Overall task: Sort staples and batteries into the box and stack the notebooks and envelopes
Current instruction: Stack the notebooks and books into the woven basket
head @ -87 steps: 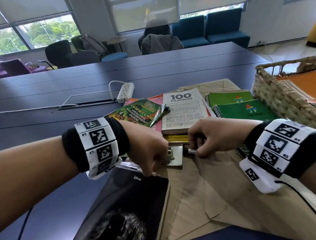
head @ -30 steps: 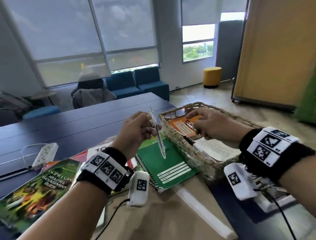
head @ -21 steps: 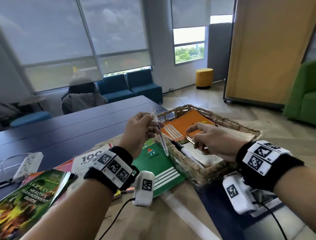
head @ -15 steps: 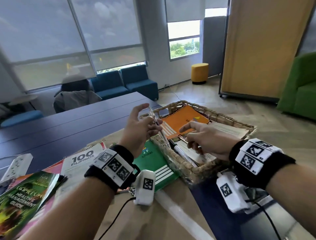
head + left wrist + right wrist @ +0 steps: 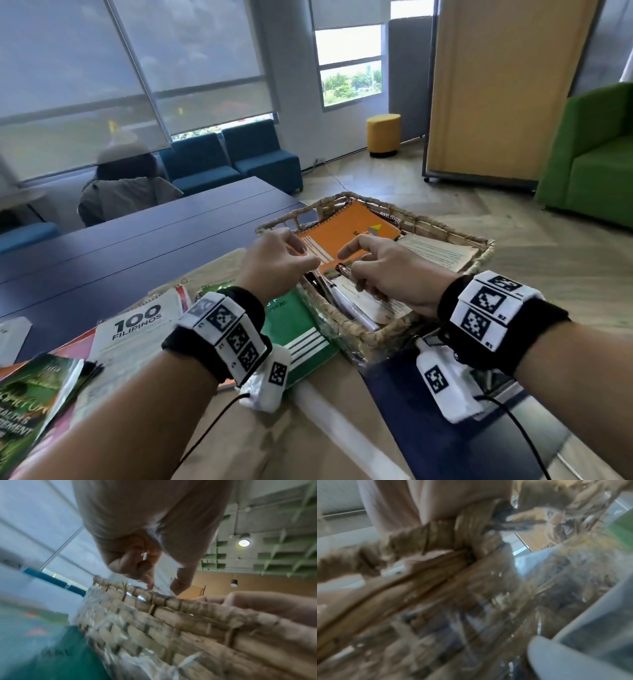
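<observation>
My left hand [image 5: 306, 262] hovers over the near-left corner of the woven basket [image 5: 376, 330], its fingers curled round the top of a clear pen [image 5: 322, 282] that slants down into the basket. My right hand [image 5: 349, 265] is inside the basket, gripping a copper-tipped pen [image 5: 344, 270] with the index finger stretched out. An orange spiral notebook [image 5: 356, 226] and printed sheets [image 5: 442, 253] lie in the basket, with a white marker [image 5: 349, 308]. The left wrist view shows my left hand's fingers [image 5: 149, 580] above the basket rim [image 5: 171, 601]. The right wrist view is blurred weave [image 5: 436, 574].
A green spiral notebook [image 5: 298, 329] lies against the basket's left side. Left of it are the "100 Filipinos" book [image 5: 137, 325] and a green guide booklet [image 5: 30, 411]. Brown envelopes [image 5: 274, 445] and a dark blue folder [image 5: 428, 428] lie nearest me on the table.
Both hands came from the books at the table's middle to the basket, each with a pen. The left hand tipped the clear pen down into the basket; the right hand stayed inside.
</observation>
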`<state>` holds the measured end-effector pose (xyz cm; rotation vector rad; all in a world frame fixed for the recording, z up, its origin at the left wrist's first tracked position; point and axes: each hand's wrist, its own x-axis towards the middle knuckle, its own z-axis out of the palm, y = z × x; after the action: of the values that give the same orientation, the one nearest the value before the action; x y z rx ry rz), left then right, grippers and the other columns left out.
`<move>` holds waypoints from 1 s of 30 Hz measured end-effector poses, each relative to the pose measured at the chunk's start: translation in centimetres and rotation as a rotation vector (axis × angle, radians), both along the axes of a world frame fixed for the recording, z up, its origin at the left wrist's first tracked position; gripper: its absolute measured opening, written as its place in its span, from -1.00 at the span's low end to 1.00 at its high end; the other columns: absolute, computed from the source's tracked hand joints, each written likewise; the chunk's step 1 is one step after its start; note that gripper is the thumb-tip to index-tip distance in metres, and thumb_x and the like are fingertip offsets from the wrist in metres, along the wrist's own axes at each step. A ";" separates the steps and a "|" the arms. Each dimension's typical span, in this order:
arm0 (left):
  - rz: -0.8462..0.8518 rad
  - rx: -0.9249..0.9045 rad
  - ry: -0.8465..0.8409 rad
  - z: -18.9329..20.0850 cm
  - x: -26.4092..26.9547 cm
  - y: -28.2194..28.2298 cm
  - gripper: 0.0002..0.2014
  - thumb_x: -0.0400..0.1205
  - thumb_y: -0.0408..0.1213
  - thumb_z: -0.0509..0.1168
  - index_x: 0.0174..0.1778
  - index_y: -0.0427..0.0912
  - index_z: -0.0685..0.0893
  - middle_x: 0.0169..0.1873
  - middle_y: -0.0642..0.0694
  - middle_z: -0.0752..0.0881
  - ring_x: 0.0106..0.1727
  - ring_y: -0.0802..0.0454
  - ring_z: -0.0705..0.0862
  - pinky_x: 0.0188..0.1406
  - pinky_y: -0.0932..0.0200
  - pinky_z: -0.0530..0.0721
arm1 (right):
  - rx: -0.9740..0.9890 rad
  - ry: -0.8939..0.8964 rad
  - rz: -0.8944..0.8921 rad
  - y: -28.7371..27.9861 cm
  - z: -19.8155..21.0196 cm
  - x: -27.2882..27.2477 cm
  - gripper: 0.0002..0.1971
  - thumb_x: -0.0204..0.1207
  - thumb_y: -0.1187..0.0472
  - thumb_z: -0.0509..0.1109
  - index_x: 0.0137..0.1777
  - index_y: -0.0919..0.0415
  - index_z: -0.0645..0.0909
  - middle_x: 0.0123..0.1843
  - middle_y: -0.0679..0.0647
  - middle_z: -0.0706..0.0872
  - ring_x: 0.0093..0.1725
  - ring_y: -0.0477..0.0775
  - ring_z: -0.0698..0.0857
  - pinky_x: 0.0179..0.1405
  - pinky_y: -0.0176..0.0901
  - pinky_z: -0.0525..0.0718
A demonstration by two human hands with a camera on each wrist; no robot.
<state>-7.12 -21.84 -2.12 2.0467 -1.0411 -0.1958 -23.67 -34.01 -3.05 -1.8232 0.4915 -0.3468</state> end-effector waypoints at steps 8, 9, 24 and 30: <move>0.021 0.304 -0.531 0.0 -1.0 0.8 -0.70 0.62 0.13 0.41 -0.19 -0.04 0.69 0.02 -0.02 0.58 -0.18 0.10 0.63 -0.39 0.28 0.44 | -0.020 0.017 -0.024 0.0 0.0 0.0 -0.83 0.68 0.31 0.35 0.20 0.11 0.63 -0.23 0.10 0.66 -0.53 -0.14 0.48 -0.58 -0.30 0.41; 0.014 0.303 -0.549 -0.1 -0.9 0.9 -0.71 0.62 0.13 0.41 -0.15 -0.03 0.71 0.04 -0.03 0.57 -0.17 0.08 0.64 -0.38 0.27 0.47 | -0.024 0.020 -0.027 0.1 0.0 0.0 -0.83 0.68 0.31 0.35 0.20 0.11 0.63 -0.23 0.10 0.66 -0.54 -0.15 0.48 -0.58 -0.31 0.42; -0.393 0.535 -0.582 0.4 -2.4 -0.7 -0.47 0.49 0.05 0.02 0.18 0.05 0.80 0.12 0.10 0.76 0.21 0.04 0.65 0.43 -0.11 0.39 | -0.053 0.107 -0.187 -0.4 0.0 0.8 -0.77 0.68 0.39 0.26 0.20 0.05 0.47 -0.05 0.27 0.68 -0.27 0.20 0.75 -0.16 0.23 0.83; -0.420 0.599 -0.506 0.6 -1.8 -0.7 -0.50 0.62 0.04 0.12 0.48 0.11 0.63 0.34 0.07 0.65 0.40 0.00 0.48 0.48 -0.20 0.39 | 0.191 0.105 -0.152 -0.2 0.8 0.6 -0.75 0.74 0.44 0.15 0.32 0.16 0.40 0.01 0.34 0.58 -0.34 0.23 0.78 -0.15 0.16 0.88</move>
<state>-8.90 -22.54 -1.51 2.4443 -1.9125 -0.2293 -23.10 -34.20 -2.24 -1.6285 0.7146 -0.2979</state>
